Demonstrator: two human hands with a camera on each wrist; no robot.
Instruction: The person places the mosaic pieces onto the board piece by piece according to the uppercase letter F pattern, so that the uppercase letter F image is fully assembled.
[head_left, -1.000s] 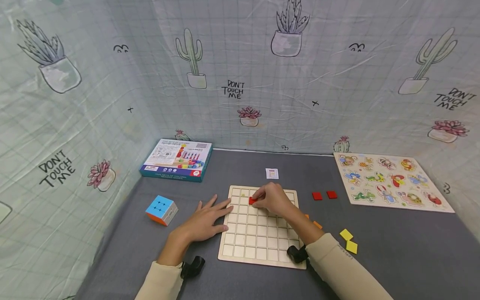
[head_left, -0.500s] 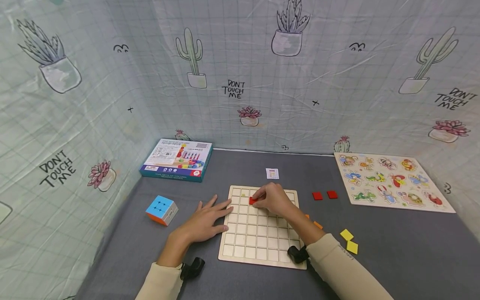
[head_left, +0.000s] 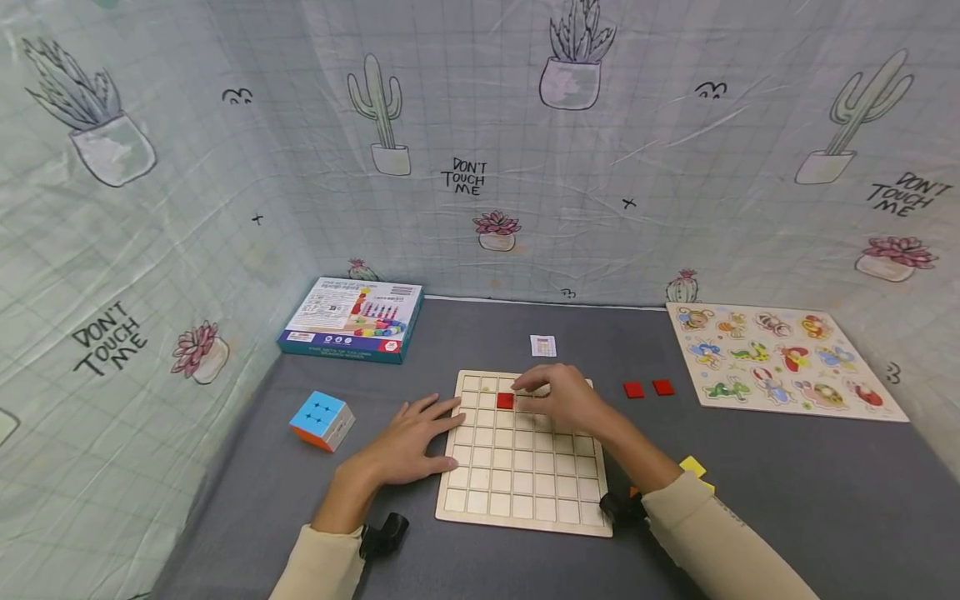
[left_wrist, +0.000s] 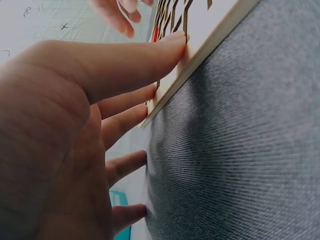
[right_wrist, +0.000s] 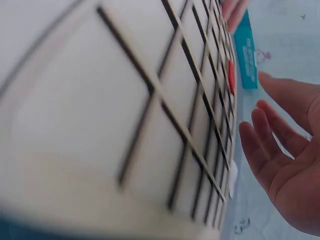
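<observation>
A pale wooden grid board (head_left: 525, 522) lies on the grey cloth, and one red square tile (head_left: 506, 401) sits in a cell of its second row. My right hand (head_left: 561, 402) hovers over the board just right of that tile, fingers apart and holding nothing. In the right wrist view, a gap shows between the right thumb and fingers (right_wrist: 247, 137). My left hand (head_left: 405, 442) rests at the board's left edge with fingers spread. From the left wrist view, its thumb (left_wrist: 150, 57) presses on the border while two outer fingertips touch the cloth.
Two red tiles (head_left: 633, 390) lie right of the board. Yellow tiles (head_left: 693, 467) are partly behind my right forearm. A small printed card (head_left: 543, 346) lies beyond the board. A puzzle cube (head_left: 322, 421) and a box (head_left: 351, 321) stand left; an insect puzzle board (head_left: 783, 362) lies right.
My right hand has let go of the red tile and drawn back a little to the right, leaving the tile in its cell. The left hand stays at the board's edge.
</observation>
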